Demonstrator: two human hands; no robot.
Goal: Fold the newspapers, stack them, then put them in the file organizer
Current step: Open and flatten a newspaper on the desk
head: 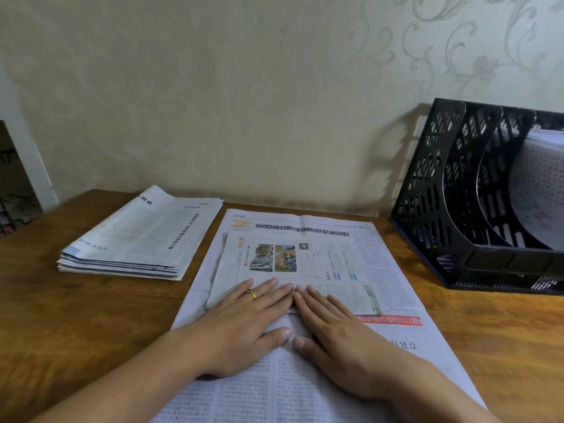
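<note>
A folded newspaper (305, 261) with two colour photos lies on top of a larger unfolded newspaper (381, 257) in the middle of the wooden table (76, 315). My left hand (244, 319), wearing a gold ring, and my right hand (332, 328) lie side by side, fingers straight, pressing flat on the near edge of the folded paper. A stack of folded newspapers (143, 236) sits at the left. The black mesh file organizer (451, 190) stands at the right against the wall.
White sheets (537, 184) fill one slot of the organizer at the far right. A patterned wall (244, 102) runs directly behind the table. A dark wire rack (9, 190) shows beyond the table's left edge.
</note>
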